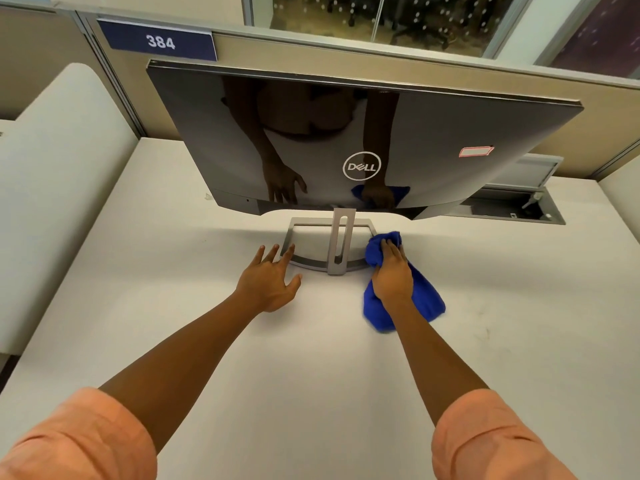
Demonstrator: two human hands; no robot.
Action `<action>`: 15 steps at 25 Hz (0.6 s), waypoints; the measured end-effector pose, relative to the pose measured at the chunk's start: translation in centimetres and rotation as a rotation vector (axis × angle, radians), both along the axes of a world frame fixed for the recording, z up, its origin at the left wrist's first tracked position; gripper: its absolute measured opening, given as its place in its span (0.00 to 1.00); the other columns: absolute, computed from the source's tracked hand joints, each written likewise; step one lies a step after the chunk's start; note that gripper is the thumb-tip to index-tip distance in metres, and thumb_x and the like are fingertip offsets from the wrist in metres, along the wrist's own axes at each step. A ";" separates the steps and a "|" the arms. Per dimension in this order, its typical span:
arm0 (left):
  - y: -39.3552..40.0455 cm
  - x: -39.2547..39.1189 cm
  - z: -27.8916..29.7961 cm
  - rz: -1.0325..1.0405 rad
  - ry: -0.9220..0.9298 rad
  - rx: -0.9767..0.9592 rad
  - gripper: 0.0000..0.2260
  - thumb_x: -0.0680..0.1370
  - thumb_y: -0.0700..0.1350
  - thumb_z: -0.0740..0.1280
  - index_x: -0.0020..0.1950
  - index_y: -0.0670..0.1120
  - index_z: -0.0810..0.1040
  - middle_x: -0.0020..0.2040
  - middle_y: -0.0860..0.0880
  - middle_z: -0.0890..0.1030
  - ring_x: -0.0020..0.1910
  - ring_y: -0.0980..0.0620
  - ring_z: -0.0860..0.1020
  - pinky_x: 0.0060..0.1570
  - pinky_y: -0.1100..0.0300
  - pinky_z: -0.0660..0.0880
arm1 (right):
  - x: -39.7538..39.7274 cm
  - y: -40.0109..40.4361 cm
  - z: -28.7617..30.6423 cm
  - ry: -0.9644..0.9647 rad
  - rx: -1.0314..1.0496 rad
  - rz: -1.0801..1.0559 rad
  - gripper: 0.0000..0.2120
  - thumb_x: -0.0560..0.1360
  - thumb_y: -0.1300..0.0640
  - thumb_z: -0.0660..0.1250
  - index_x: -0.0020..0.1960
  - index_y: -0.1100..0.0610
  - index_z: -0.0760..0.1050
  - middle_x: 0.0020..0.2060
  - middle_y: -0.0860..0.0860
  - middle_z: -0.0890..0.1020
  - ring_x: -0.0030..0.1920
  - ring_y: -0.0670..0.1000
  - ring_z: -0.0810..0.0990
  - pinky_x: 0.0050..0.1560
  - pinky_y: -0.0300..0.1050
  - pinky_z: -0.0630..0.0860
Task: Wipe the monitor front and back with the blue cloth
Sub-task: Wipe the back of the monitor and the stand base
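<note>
The monitor (450, 133) stands on a white desk with its glossy grey back and round logo turned toward me, reflecting my arms. Its silver stand (341, 244) has a flat frame base. My left hand (270, 278) reaches out with fingers spread, fingertips at the left edge of the stand's base. My right hand (393, 271) grips the bunched blue cloth (426, 299) at the right corner of the base, the cloth trailing back under my wrist onto the desk.
The white desk (173, 306) is walled by beige partitions, with a blue "384" sign (161, 41) at the back left. An open cable hatch (512, 206) lies in the desk behind the monitor at right. A pink-edged sticker (475, 151) is on the monitor's back.
</note>
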State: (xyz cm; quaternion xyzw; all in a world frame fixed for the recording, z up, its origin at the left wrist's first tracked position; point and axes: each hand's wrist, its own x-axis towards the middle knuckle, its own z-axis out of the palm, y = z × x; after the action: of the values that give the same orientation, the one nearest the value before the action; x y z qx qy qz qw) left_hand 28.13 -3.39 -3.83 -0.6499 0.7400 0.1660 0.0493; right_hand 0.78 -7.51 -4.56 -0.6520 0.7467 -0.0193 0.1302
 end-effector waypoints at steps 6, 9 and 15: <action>-0.2 0.0 -0.1 0.013 -0.004 0.011 0.33 0.80 0.67 0.47 0.81 0.55 0.42 0.82 0.47 0.48 0.80 0.43 0.44 0.69 0.54 0.35 | -0.3 -1.2 0.5 0.063 0.085 0.050 0.28 0.81 0.61 0.62 0.77 0.57 0.55 0.74 0.56 0.65 0.71 0.57 0.69 0.74 0.51 0.64; -0.1 -0.2 -0.2 0.019 -0.016 0.026 0.34 0.80 0.68 0.47 0.81 0.55 0.41 0.82 0.47 0.46 0.80 0.43 0.44 0.72 0.52 0.37 | 0.0 0.0 0.3 0.140 0.052 0.066 0.24 0.81 0.61 0.60 0.75 0.58 0.57 0.71 0.56 0.68 0.70 0.56 0.69 0.74 0.50 0.64; 0.1 -0.6 0.1 0.017 -0.012 0.041 0.34 0.80 0.67 0.48 0.81 0.54 0.42 0.82 0.46 0.46 0.80 0.42 0.44 0.75 0.48 0.41 | -0.3 3.8 0.0 -0.079 -0.018 -0.077 0.19 0.82 0.61 0.59 0.72 0.58 0.65 0.65 0.55 0.75 0.62 0.54 0.76 0.66 0.44 0.70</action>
State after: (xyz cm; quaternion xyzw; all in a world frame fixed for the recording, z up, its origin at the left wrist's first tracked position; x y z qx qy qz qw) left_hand 27.52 -3.34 -3.78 -0.6561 0.7305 0.1776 0.0659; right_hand 0.49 -3.72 -4.54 -0.6227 0.7653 -0.0568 0.1530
